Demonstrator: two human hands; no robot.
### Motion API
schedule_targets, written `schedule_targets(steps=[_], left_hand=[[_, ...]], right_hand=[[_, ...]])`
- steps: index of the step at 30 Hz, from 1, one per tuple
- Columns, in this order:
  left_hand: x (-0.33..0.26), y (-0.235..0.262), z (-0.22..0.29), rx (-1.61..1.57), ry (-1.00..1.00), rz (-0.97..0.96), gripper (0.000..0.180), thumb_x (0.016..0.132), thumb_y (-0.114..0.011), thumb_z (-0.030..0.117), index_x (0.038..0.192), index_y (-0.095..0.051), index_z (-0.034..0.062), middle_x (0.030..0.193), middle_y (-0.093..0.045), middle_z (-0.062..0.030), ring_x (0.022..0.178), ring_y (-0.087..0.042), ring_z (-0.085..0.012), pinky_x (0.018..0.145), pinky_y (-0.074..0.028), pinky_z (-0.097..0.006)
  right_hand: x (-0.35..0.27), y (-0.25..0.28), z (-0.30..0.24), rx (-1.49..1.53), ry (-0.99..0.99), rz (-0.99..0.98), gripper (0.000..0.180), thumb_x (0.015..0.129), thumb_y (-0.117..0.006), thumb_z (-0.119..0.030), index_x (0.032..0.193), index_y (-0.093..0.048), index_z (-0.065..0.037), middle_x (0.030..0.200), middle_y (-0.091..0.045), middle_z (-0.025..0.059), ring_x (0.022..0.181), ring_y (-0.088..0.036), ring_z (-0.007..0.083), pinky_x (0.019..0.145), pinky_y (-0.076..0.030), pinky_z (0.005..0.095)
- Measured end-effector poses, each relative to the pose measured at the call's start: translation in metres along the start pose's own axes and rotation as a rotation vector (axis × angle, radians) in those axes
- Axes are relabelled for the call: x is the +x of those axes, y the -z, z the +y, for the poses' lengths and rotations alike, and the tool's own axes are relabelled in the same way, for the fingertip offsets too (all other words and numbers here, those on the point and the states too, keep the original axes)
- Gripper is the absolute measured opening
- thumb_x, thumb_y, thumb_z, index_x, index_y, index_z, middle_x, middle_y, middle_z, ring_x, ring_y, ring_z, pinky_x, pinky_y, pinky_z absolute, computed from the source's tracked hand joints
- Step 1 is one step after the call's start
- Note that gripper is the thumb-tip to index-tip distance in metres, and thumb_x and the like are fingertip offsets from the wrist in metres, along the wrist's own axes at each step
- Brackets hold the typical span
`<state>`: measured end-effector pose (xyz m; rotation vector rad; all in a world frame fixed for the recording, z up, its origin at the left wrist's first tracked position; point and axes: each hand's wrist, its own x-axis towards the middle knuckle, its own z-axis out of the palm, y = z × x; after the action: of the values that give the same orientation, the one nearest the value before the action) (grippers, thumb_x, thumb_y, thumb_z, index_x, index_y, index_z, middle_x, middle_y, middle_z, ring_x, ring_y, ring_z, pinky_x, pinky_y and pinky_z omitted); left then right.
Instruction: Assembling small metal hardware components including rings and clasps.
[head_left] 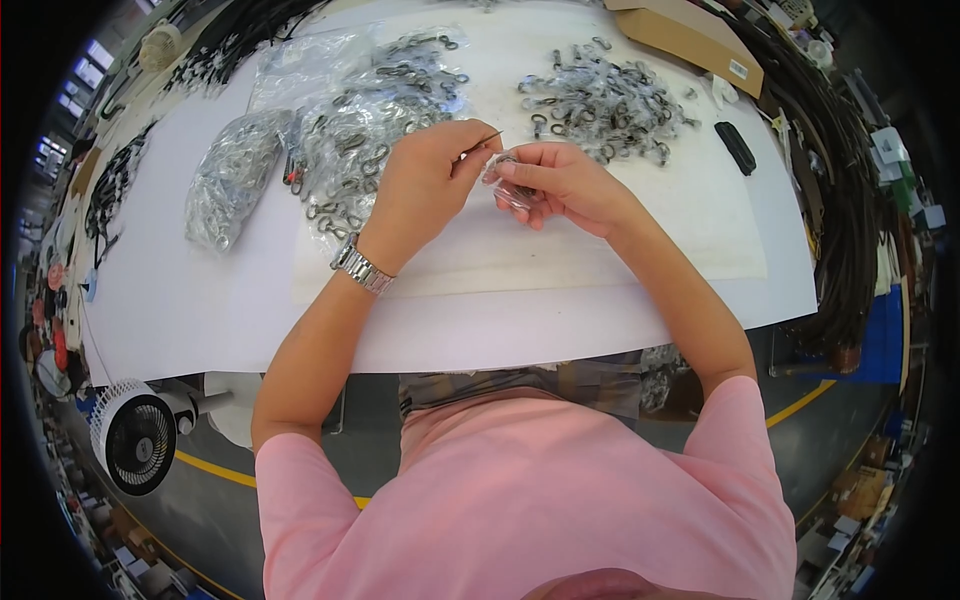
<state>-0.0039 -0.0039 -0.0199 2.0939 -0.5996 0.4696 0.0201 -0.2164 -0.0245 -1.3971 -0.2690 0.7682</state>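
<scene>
Above the middle of the white table, my two hands meet at their fingertips. My right hand (578,188) is closed on a small clear plastic bag (516,194), with something dark and metallic partly visible inside. At the bag's upper left edge is my left hand (430,180), its thumb and forefinger pinched together. A thin dark tip sticks out past those fingers; its kind is too small to tell. Beyond my left hand lies a pile of metal hooks (375,115) in clear plastic. Another heap of bagged metal hooks (610,100) lies beyond my right hand.
A filled clear bag (235,175) lies at the left of the white table (200,320). Toward the right are a black oblong object (735,148) and a cardboard box (690,40). Dark strips (840,200) hang along the right edge. A fan (140,440) stands at the lower left.
</scene>
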Motion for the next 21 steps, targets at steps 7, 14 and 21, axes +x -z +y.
schedule_targets(steps=[7,14,21], left_hand=[[0.005,0.006,0.000,-0.268,0.328,-0.023,0.015,0.098,-0.068,0.016,0.100,-0.074,0.0022,0.074,-0.066,0.0003,0.060,-0.053,-0.0048,0.053,-0.039,-0.022],[0.003,0.002,0.023,-0.355,0.487,-0.171,0.025,0.098,-0.071,0.024,0.112,-0.071,0.0029,0.074,-0.065,0.0022,0.052,-0.045,-0.0020,0.044,-0.033,-0.021],[-0.004,-0.006,0.008,-0.764,0.556,-0.126,0.021,0.100,-0.069,0.019,0.106,-0.071,-0.0004,0.084,-0.070,-0.0009,0.051,-0.044,-0.0013,0.044,-0.031,-0.020]], right_hand=[[0.002,0.006,0.000,-0.041,0.087,0.045,0.026,0.105,-0.062,-0.029,0.106,-0.070,-0.005,0.099,-0.075,0.0074,0.083,-0.070,0.0124,0.072,-0.055,0.0270],[0.010,-0.009,-0.004,0.352,0.274,0.223,0.029,0.106,-0.061,-0.030,0.120,-0.071,-0.006,0.117,-0.073,0.0051,0.110,-0.065,0.0141,0.099,-0.049,0.0321],[0.020,-0.015,0.011,0.359,0.258,0.156,0.035,0.105,-0.062,-0.034,0.118,-0.070,-0.002,0.110,-0.073,0.0052,0.097,-0.065,0.0126,0.086,-0.050,0.0286]])
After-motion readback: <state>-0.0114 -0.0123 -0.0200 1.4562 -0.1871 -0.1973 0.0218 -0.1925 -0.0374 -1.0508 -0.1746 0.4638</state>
